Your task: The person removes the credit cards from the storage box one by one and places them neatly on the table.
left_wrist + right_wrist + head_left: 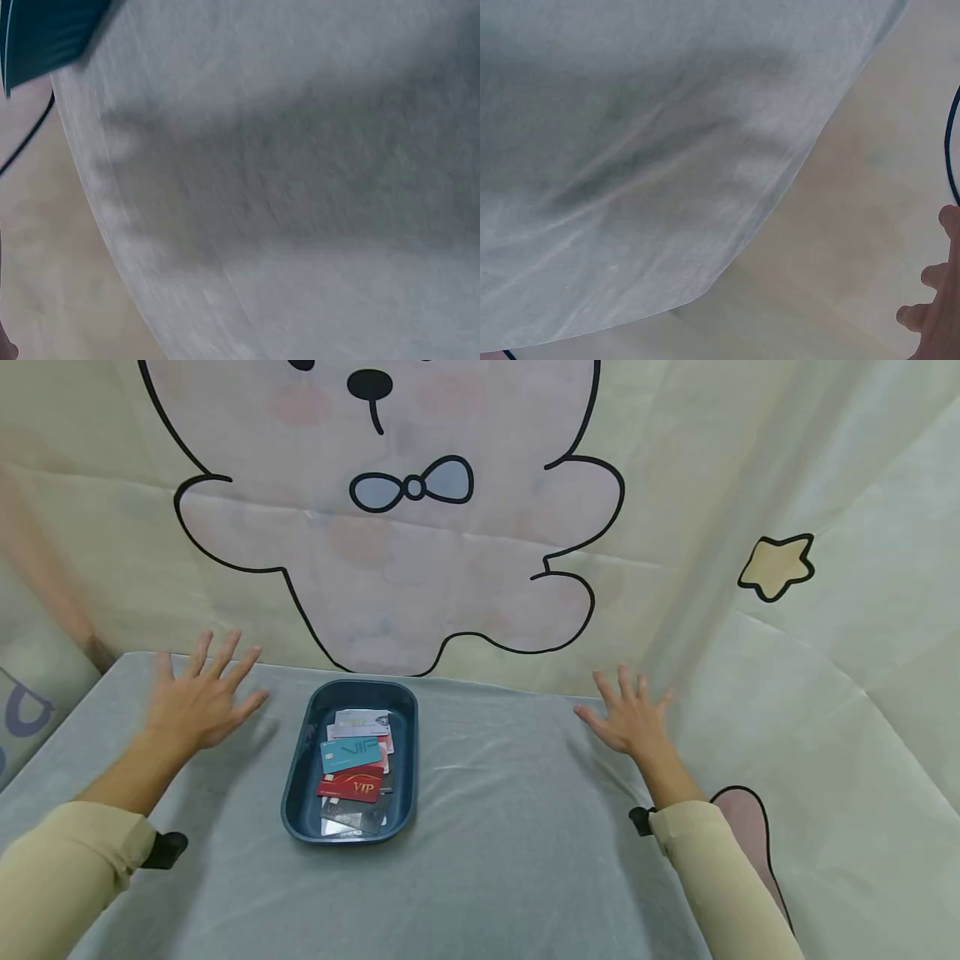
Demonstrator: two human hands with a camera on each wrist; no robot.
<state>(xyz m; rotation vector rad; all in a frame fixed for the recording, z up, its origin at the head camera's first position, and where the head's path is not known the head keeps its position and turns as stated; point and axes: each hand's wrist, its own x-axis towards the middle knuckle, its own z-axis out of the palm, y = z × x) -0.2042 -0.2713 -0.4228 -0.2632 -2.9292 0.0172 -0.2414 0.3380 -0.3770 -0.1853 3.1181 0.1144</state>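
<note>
A dark blue tray (298, 802) stands on the grey cloth, left of the middle in the head view. Inside it lies a loose pile of cards: a teal card (351, 753), a red VIP card (351, 783), a dark grey card (357, 813) and white cards (362, 722) overlap. My left hand (198, 702) hovers left of the tray, fingers spread, holding nothing. Well to the right of the tray, my right hand (628, 717) is held with spread fingers, also holding nothing. The tray's corner (45, 45) shows in the left wrist view.
Grey cloth (495, 843) covers the table. Behind it hangs a pale curtain (660, 510) printed with a cartoon animal and a star (777, 568). The table's cloth edge (780, 195) runs across the right wrist view. Each wrist wears a black strap.
</note>
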